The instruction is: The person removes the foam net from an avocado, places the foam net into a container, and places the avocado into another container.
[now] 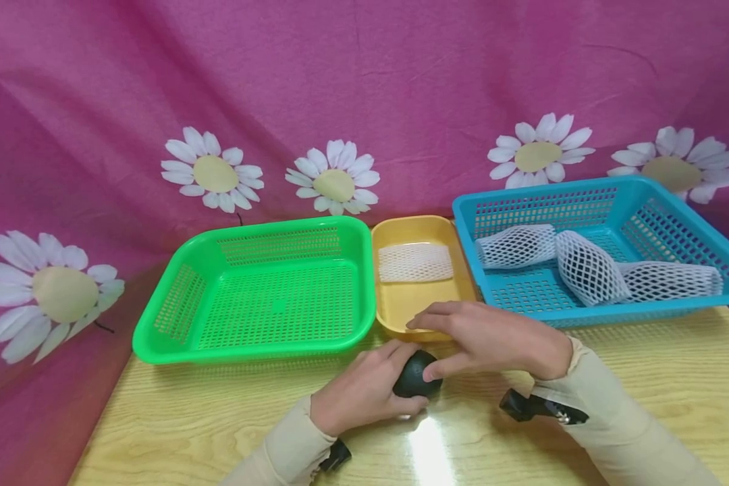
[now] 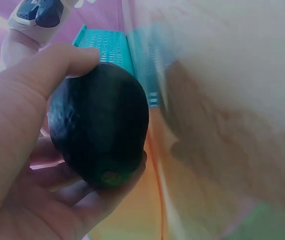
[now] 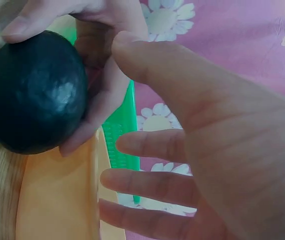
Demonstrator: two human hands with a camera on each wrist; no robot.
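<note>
A dark, nearly black avocado (image 1: 414, 378) is in my left hand (image 1: 367, 386), just in front of the yellow tray (image 1: 395, 324). In the left wrist view the thumb and fingers curl round the avocado (image 2: 102, 120), whose stem scar faces the camera. My right hand (image 1: 492, 337) hovers beside it, palm down, over the tray's front edge. In the right wrist view the right hand's fingers (image 3: 152, 187) are spread and straight, apart from the avocado (image 3: 35, 95). A white foam net sleeve (image 1: 416, 262) lies flat in the yellow tray.
A green basket (image 1: 255, 352) stands on the left of the wooden table (image 1: 176, 418). To the right is a blue basket (image 1: 522, 287) holding three white foam net sleeves (image 1: 589, 268). Behind them hangs a pink cloth (image 1: 401, 88) with printed daisies.
</note>
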